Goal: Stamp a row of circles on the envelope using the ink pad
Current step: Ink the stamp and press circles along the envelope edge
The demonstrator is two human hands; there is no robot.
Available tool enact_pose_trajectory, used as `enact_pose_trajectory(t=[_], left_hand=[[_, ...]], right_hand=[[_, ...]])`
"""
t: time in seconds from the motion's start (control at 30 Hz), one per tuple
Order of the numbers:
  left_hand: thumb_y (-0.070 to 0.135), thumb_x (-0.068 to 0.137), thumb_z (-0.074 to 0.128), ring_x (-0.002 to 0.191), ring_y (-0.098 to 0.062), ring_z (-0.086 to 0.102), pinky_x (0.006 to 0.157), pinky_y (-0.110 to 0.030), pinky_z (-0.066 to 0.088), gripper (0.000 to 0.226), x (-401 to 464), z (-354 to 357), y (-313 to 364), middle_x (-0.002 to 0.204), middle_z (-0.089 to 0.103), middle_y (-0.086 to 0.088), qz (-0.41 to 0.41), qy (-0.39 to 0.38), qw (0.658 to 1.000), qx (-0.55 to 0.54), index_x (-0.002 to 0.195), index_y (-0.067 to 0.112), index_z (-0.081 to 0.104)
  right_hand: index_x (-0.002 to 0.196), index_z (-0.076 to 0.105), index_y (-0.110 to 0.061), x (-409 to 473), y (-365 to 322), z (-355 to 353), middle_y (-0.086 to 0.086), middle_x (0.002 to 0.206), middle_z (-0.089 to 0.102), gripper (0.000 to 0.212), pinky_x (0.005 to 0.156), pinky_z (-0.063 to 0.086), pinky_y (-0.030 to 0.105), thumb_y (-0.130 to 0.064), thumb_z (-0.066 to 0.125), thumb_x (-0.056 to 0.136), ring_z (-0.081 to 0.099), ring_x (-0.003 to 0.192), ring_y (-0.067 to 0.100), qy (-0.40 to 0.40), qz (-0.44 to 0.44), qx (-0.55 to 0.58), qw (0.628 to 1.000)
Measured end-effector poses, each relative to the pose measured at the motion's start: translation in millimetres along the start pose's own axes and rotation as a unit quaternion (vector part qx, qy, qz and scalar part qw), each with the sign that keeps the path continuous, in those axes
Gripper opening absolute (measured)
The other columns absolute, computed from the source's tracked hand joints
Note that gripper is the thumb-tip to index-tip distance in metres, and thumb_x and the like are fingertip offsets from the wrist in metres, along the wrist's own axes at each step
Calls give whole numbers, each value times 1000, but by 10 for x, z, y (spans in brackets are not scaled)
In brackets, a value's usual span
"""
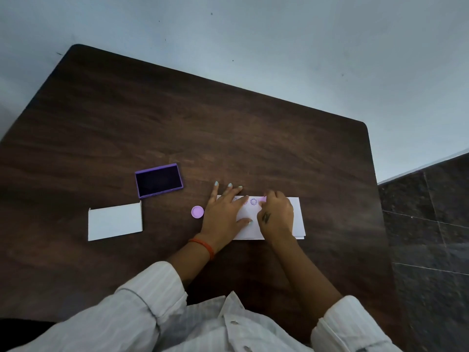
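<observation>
A white envelope lies flat on the dark wooden table, near its front right part. Along its top edge runs a row of purple round prints; one print shows clearly between my hands. My left hand lies flat with spread fingers on the envelope's left end. My right hand grips a small pink stamp, pressed down on the envelope just right of that print. The open ink pad, purple-rimmed with a dark inked face, sits to the left, apart from both hands.
A pink round cap lies just left of my left hand. A white box lid rests at the left, in front of the ink pad. The table's right edge drops to a dark tiled floor.
</observation>
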State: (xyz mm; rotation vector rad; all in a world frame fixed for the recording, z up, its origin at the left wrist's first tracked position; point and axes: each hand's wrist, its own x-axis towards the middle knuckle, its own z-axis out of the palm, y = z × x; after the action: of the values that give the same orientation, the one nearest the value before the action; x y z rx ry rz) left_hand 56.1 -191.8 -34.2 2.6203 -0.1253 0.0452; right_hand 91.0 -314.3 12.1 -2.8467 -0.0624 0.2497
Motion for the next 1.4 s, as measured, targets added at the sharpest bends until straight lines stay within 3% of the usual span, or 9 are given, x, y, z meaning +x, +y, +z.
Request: enact_pose_trajectory(t=[0.43, 0.53, 0.6, 0.7, 0.8, 0.9, 1.03, 1.2, 1.4], left_hand=[[45, 83, 58, 141, -22, 24, 113, -38, -14, 55, 4, 11, -1, 147, 38, -5, 1, -6, 1000, 4, 130, 19, 47], [47, 83, 57, 141, -21, 23, 113, -37, -15, 57, 0, 13, -10, 148, 37, -4, -1, -10, 1000, 12, 131, 20, 46], [48, 82, 58, 141, -20, 23, 113, -37, -15, 57, 2, 16, -13, 148, 38, -3, 0, -10, 1000, 16, 131, 21, 46], [50, 82, 57, 141, -20, 23, 113, -38, -15, 58, 6, 22, -8, 148, 38, -1, 0, -10, 1000, 25, 131, 22, 45], [49, 82, 57, 141, -21, 24, 113, -37, -15, 57, 12, 17, -1, 147, 38, -2, 2, -13, 1000, 26, 131, 22, 46], [49, 82, 57, 140, -22, 25, 113, -38, -14, 57, 15, 0, 5, 147, 39, -3, 2, -16, 999, 28, 131, 21, 46], [49, 82, 56, 140, -22, 25, 115, -41, -11, 58, 15, -18, 14, 147, 39, -4, 7, -23, 999, 32, 132, 23, 44], [49, 83, 55, 140, -23, 26, 116, -41, -8, 58, 6, -66, 10, 148, 37, -4, 10, -19, 1000, 18, 133, 23, 43], [44, 83, 59, 141, -22, 24, 116, -39, -3, 58, -43, -244, 14, 148, 37, -3, -5, 25, 999, -32, 133, 23, 43]], right_hand=[[117, 52, -1, -18, 56, 45, 18, 118, 58, 36, 88, 45, 32, -4, 58, 81, 54, 107, 28, 3, -60, -39, 997], [106, 61, -4, 20, 121, -7, 16, 108, 64, 25, 80, 45, 29, -7, 57, 82, 59, 96, 28, 21, -57, 4, 998], [95, 68, -9, 19, 199, -97, 11, 96, 71, 15, 82, 47, 27, -12, 60, 82, 64, 89, 24, 61, 11, 125, 990], [88, 71, -7, -24, 357, -262, 10, 83, 72, 11, 82, 57, 39, -14, 70, 79, 68, 72, 19, 130, 167, 398, 893], [91, 68, 0, -70, 518, -372, 9, 79, 71, 15, 75, 59, 30, -9, 70, 79, 68, 64, 11, 81, 254, 581, 769], [86, 69, -1, -138, 544, -440, 1, 68, 73, 7, 62, 59, 19, -4, 64, 82, 69, 61, 9, 36, 292, 684, 668], [78, 66, -2, -248, 543, -417, 2, 59, 73, 14, 54, 58, 18, -3, 56, 87, 69, 54, 8, 1, 316, 769, 556], [57, 73, -4, -339, 545, -390, 6, 61, 74, 34, 52, 57, 19, -3, 56, 87, 70, 57, 10, -27, 311, 808, 500], [80, 67, 1, -401, 465, -367, 9, 72, 73, 13, 57, 59, 21, -3, 57, 86, 70, 63, 12, -49, 308, 830, 462]])
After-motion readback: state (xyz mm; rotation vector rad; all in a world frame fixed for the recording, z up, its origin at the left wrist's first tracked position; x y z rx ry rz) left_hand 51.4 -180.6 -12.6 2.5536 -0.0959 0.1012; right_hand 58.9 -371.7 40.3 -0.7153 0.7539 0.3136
